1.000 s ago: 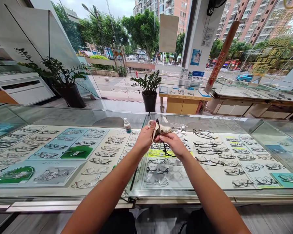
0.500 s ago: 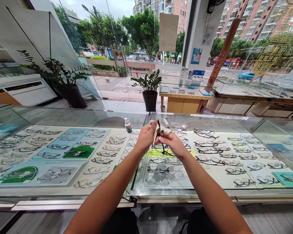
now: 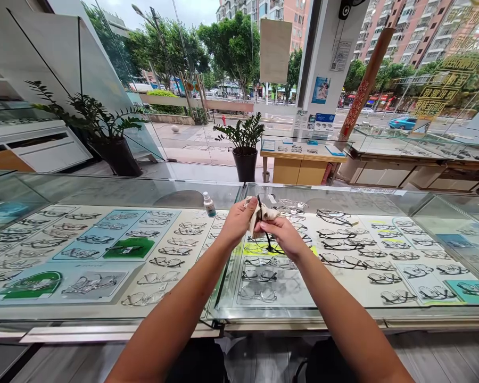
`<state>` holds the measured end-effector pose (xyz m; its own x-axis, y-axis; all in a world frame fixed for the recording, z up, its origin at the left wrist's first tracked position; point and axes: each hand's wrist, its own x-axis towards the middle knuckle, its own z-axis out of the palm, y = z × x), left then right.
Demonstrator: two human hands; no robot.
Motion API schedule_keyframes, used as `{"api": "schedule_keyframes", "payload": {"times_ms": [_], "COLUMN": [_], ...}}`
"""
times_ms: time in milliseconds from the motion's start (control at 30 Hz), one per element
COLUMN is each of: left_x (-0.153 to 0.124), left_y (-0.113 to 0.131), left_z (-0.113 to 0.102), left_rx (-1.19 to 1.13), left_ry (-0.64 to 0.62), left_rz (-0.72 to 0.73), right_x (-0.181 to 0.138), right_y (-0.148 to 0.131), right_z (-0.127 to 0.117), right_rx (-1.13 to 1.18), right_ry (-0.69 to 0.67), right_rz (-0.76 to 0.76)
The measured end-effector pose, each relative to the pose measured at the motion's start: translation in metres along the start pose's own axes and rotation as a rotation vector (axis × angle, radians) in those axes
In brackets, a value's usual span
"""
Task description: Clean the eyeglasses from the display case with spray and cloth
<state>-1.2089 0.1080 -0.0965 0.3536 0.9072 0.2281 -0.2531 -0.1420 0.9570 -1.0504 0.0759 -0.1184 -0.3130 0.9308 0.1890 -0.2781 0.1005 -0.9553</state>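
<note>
My left hand (image 3: 238, 221) is closed, its thumb up, gripping a cream-coloured cloth (image 3: 269, 214). A pair of dark-framed eyeglasses (image 3: 269, 242) is held upright in the cloth, with one black part rising above it and another hanging below. My right hand (image 3: 284, 234) pinches the eyeglasses from the right, its thumb and fingers at the cloth's lower edge. The lenses are mostly hidden by the cloth and fingers. Both hands are above the glass top of the display counter (image 3: 303, 315).
A small white bottle (image 3: 209, 205) stands on the counter beyond my left hand. Rows of eyeglasses (image 3: 166, 262) lie under the glass on both sides. A potted plant (image 3: 245, 162) and a low wooden display case (image 3: 299, 170) stand farther off by the window.
My hands stay in nearly the same place. The eyeglasses have tilted slightly within the cloth, and the lower black part has shifted a little to the right.
</note>
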Motion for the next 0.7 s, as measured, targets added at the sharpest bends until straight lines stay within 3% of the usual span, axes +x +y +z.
{"api": "schedule_keyframes", "payload": {"times_ms": [233,533,700], "left_x": [0.0009,0.0005,0.0], "left_y": [0.0024,-0.0066,0.001], "left_z": [-0.006,0.0014,-0.0026], "left_rx": [-0.05,-0.02,-0.077], "left_ry": [-0.065,0.094,-0.012], "left_rz": [-0.019,0.014,-0.016], "right_x": [0.003,0.0,0.0006], "right_y": [-0.0013,0.007,-0.0003], "right_z": [-0.0073,-0.0003,-0.0036], "right_rx": [0.206,0.047,0.142], "right_ry": [0.138,0.018,0.085], "right_rz": [-0.014,0.021,-0.018]}}
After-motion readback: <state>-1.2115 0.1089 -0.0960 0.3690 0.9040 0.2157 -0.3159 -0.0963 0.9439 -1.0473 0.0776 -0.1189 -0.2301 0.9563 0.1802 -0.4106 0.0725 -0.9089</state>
